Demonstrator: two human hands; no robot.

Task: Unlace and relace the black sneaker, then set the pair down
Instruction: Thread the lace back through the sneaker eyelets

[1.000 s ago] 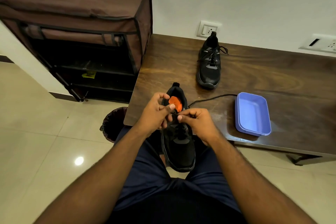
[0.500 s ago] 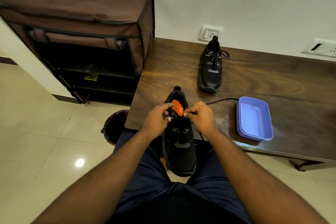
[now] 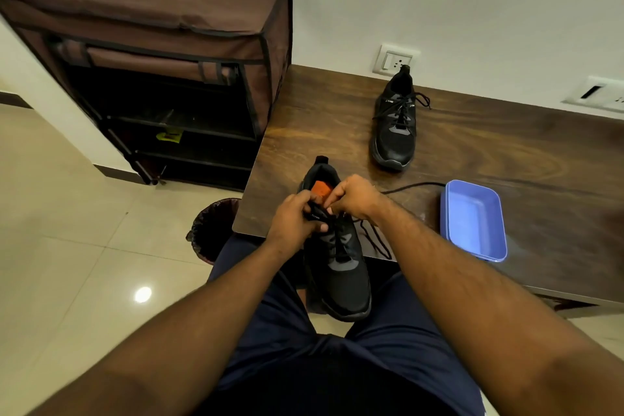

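A black sneaker (image 3: 341,267) with an orange insole rests on my lap, heel toward the table. My left hand (image 3: 293,223) grips the sneaker's collar and tongue on the left side. My right hand (image 3: 354,196) pinches the black lace (image 3: 374,240) near the top eyelets. The lace trails right across the wooden table (image 3: 506,152) toward the tub. The second black sneaker (image 3: 395,128), laced, stands upright on the table at the back by the wall.
A blue plastic tub (image 3: 472,219) sits on the table right of my hands. A brown fabric shoe rack (image 3: 152,61) stands at the left against the wall. A dark waste bin (image 3: 212,230) is on the floor by the table corner.
Both hands have shifted slightly up the sneaker toward its collar, and the right hand has drawn more lace through, leaving a loop of lace beside the shoe.
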